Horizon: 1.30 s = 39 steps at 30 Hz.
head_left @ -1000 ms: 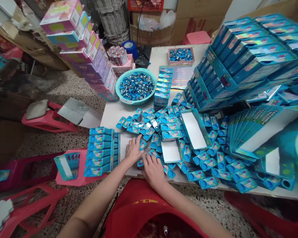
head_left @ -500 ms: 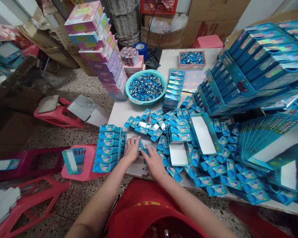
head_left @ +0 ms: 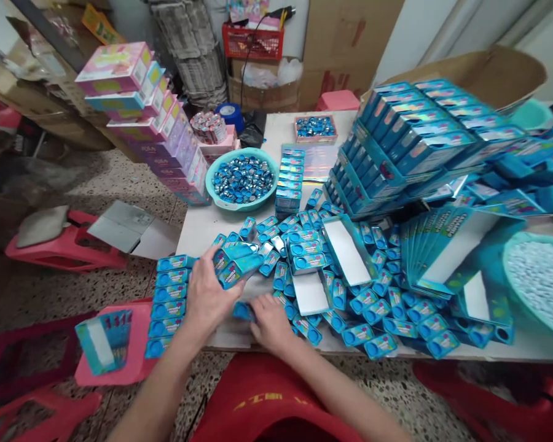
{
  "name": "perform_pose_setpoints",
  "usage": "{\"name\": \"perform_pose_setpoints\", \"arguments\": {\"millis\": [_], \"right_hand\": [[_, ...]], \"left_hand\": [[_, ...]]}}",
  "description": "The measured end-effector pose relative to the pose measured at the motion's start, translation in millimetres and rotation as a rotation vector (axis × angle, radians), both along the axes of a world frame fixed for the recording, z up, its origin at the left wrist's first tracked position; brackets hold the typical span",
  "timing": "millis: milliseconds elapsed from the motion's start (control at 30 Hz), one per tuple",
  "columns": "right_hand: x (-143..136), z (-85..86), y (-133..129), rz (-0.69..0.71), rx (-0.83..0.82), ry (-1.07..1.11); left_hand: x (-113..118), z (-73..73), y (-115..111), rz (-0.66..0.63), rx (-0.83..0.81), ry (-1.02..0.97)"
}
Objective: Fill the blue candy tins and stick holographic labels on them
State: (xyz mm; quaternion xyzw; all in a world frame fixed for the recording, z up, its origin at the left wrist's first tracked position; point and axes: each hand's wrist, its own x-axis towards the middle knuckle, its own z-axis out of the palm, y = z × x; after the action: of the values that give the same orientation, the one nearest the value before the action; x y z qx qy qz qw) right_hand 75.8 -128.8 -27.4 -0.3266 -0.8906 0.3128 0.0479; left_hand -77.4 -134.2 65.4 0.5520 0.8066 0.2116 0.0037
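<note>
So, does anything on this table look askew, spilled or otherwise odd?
Mostly the heap: small blue cardboard packets lie scattered at every angle across the white table, some at its near edge. The left hand holds several packets; the right hand rests on another. No visible damage.

Several small blue boxes (head_left: 237, 265) stacked and tilted, lifted above the table's near-left edge.

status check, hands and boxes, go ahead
Left hand gripping small blue boxes. Right hand on loose box. Box stack close left.
</note>
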Motion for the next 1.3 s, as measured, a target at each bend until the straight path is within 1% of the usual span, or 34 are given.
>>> {"name": "perform_pose_setpoints", "arguments": {"millis": [33,67,100,133,167,200,233,267,333,400,433,500,600,667,733,867,933,1000,1067,1100,1167,1233,1300], "right_hand": [[13,10.4,-1,0.024,-0.018,0.08],[28,21.5,-2,0.042,-0.041,0.153],[44,32.5,-2,0.045,-0.07,0.212],[62,42.8,-3,0.032,-0.104,0.255],[79,51.7,-3,0.004,-0.137,0.285],[97,58.9,-4,-0.033,-0.16,0.302],[113,64.0,-4,-0.072,-0.169,0.307],[128,67.1,-4,-0.112,-0.163,0.301],[153,68.3,-3,-0.182,-0.112,0.272],[171,65.7,-2,-0.237,-0.049,0.238],[178,64.0,-1,-0.258,-0.024,0.226],[188,61.4,2,-0.29,0.002,0.211],[196,59.8,8,-0.318,0.005,0.217],[198,59.8,12,-0.321,0.007,0.236],[200,59.9,16,-0.317,0.013,0.252],[203,60.8,23,-0.301,0.039,0.273],[204,63.0,26,-0.283,0.056,0.277],[204,66.9,30,-0.253,0.071,0.281],[201,71.6,36,-0.202,0.081,0.29],[198,73.5,40,-0.169,0.084,0.295],[190,75.2,49,-0.091,0.083,0.306],[180,73.1,58,-0.009,0.072,0.297],[171,67.8,65,0.059,0.069,0.273]], "left_hand": [[4,15.1,5,-0.069,0.033,-0.048],[10,26.8,10,-0.159,0.037,-0.095],[19,34.5,16,-0.255,0.021,-0.135],[30,37.6,22,-0.349,-0.002,-0.168],[44,36.4,27,-0.438,-0.028,-0.191],[59,31.3,32,-0.51,-0.054,-0.202],[74,23.2,37,-0.56,-0.084,-0.201],[89,13.2,41,-0.583,-0.116,-0.187],[115,-8.1,46,-0.573,-0.196,-0.133],[133,-24.9,50,-0.539,-0.261,-0.067],[138,-30.2,52,-0.537,-0.28,-0.036],[144,-35.0,55,-0.567,-0.298,0.018],[147,-33.9,60,-0.648,-0.316,0.067],[149,-34.5,61,-0.678,-0.332,0.087],[151,-39.6,59,-0.659,-0.345,0.132],[152,-55.9,51,-0.586,-0.348,0.277],[150,-59.0,51,-0.585,-0.341,0.293],[143,-55.8,52,-0.624,-0.33,0.235],[129,-49.0,54,-0.643,-0.282,0.112],[121,-45.7,54,-0.624,-0.234,0.042],[103,-41.9,51,-0.525,-0.117,-0.082],[88,-43.4,45,-0.422,-0.032,-0.179],[81,-49.1,35,-0.381,-0.02,-0.259]]}}
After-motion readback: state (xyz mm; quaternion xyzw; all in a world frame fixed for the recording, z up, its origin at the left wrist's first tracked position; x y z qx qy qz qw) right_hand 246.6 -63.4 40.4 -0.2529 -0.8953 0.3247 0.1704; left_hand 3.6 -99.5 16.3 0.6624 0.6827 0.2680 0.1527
